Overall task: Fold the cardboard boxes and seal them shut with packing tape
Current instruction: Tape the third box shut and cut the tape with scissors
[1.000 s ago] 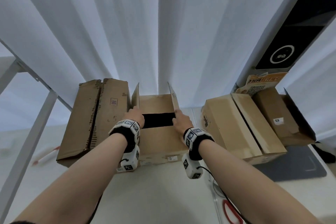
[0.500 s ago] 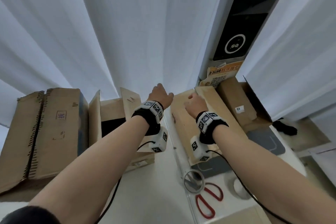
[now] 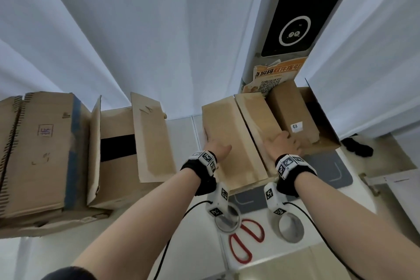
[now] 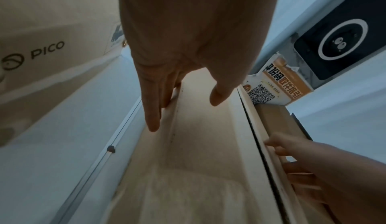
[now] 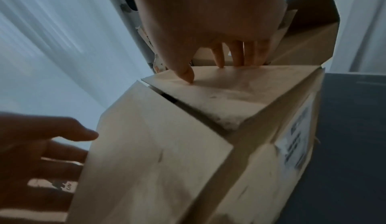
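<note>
White curtains [image 3: 136,41] hang behind a pale white tabletop [image 3: 195,229] in the head view. Both hands are on the brown cardboard box with two closed top flaps [image 3: 229,143], which sits on the table ahead of the wrists. The left hand [image 3: 217,151] lies at the box's left edge, its fingers down the side, out of sight. The right hand [image 3: 284,144] rests on the right flap, fingers reaching over its far edge. Just beyond those fingers a smaller brown carton with a white label [image 3: 293,116] sits in an open tray-like box. Well to the left of the left hand stands an open brown box with raised flaps [image 3: 127,143]. Near the wrists lie red-handled scissors [image 3: 245,241], a clear tape roll [image 3: 227,218] and a white tape roll [image 3: 291,227].

Left wrist view: the left hand [image 4: 188,46] has straight, spread fingers [image 4: 152,112] along the box's left wall, thumb over the top flap [image 4: 204,128]. It grips nothing. The right hand [image 4: 325,169] shows across the flap seam.

Right wrist view: the right hand [image 5: 208,21] presses its thumb on the right flap [image 5: 229,92], while its fingertips [image 5: 219,59] hook over the flap's far edge, lightly holding it. The left hand [image 5: 37,153] lies open beside the box wall.
</note>
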